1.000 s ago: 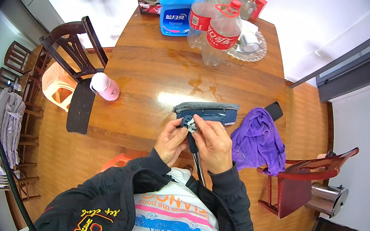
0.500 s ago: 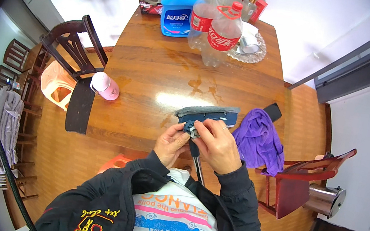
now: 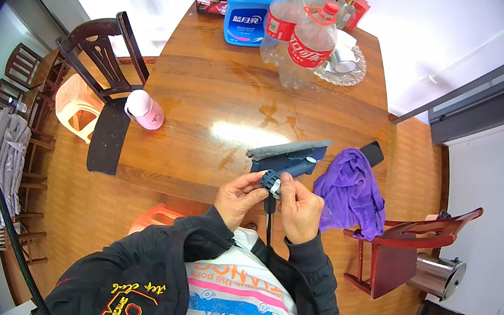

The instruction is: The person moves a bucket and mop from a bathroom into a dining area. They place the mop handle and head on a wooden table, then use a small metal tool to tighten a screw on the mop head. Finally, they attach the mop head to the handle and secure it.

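Near the front edge of the table I hold a window squeegee [image 3: 290, 155] with a dark blue head, a grey fuzzy strip along its far edge and a slim dark handle [image 3: 269, 211] running down toward my body. My left hand [image 3: 238, 197] pinches the ridged dark blue joint [image 3: 270, 178] between thumb and fingers. On the other side, my right hand [image 3: 300, 208] is closed, its thumb against the joint's pale grey piece; its curled fingers are partly hidden. The head is tilted, its right end farther from me.
A purple cloth [image 3: 351, 192] hangs over the table's right edge, with a dark flat object [image 3: 372, 153] beside it. A pink bottle [image 3: 144, 110] stands left. At the back are a blue detergent bottle [image 3: 247, 13] and clear plastic bottles [image 3: 306, 55]. Chairs [image 3: 410, 253] flank the table [image 3: 202, 98].
The squeegee head has turned, its right end swinging away from me. My right hand has drawn back off the head and curled beside the joint, uncovering more of the head.
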